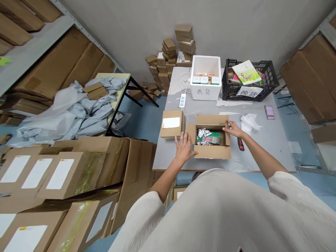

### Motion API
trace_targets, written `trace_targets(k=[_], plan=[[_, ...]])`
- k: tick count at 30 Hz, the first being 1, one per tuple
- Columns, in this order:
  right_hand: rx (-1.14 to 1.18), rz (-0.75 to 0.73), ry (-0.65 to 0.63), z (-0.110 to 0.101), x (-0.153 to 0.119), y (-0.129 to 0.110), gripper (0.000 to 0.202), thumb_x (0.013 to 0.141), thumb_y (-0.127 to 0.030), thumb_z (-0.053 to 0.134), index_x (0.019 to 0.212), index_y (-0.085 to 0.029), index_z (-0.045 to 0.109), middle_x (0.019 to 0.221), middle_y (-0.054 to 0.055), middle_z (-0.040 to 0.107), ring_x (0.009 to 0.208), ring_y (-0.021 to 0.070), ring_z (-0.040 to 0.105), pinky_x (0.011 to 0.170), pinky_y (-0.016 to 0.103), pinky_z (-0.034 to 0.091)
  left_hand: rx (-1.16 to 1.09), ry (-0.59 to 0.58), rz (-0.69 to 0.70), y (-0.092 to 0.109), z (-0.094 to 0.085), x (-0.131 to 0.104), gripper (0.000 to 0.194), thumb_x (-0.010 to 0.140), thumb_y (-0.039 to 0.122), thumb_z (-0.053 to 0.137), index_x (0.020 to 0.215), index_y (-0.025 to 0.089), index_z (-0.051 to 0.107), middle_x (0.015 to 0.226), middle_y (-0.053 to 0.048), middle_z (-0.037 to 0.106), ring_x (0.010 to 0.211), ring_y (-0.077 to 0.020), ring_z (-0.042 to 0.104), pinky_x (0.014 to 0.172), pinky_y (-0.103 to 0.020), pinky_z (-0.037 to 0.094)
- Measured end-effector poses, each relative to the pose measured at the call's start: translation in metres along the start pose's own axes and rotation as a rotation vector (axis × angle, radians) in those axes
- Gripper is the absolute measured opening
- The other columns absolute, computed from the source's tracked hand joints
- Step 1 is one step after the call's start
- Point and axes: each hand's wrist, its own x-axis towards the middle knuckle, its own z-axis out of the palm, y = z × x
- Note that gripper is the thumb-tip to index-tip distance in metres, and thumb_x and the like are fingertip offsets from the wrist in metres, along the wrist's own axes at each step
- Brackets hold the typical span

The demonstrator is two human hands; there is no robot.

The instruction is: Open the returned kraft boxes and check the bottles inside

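An open cardboard box (212,152) stands on the table in front of me with its flaps folded out. Inside it lie a green and pink packet (214,138) and crumpled white paper (204,133). My right hand (234,129) grips the box's right flap between thumb and fingers. My left hand (184,146) is open, fingers spread, at the box's left side; its thumb reaches the near left corner. Its fingertips come close to a closed cardboard box (171,130) with a white label. A red and black box cutter (240,144) rests right of the open box.
At the table's back stand a white foam box (206,92) holding small boxes and a black crate (273,82) with booklets. A power strip (182,100), crumpled paper (249,122) and a phone (270,112) lie on the grey table (273,150). Labelled cartons (65,175) are stacked at left.
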Motion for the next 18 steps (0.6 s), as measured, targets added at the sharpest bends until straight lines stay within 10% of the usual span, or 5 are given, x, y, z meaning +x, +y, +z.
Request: trace_targets(k=[9,18], plan=[[0.283,0.055,0.169,-0.038,-0.038,0.041,0.063,0.084,-0.065,0.075,0.131,-0.024,0.066,0.138,0.015,0.069,0.113,0.0299,0.071,0.095,0.049,0.063,-0.029,-0.155,0.074,-0.027,0.015,0.040,0.120,0.054,0.056,0.103,0.157,0.026,0.050,0.158,-0.024,0.050,0.155,-0.0507,0.039,0.132,-0.069,0.015],[-0.103,0.127,0.429,-0.031,-0.047,0.058,0.035,0.077,-0.052,0.071,0.095,-0.026,0.056,0.101,0.006,0.069,0.089,0.0263,0.066,0.093,0.048,0.056,-0.082,-0.258,0.207,-0.032,0.016,0.093,0.108,0.060,0.064,0.097,0.155,0.033,0.058,0.171,-0.018,0.039,0.148,-0.0511,0.047,0.126,-0.058,0.033]])
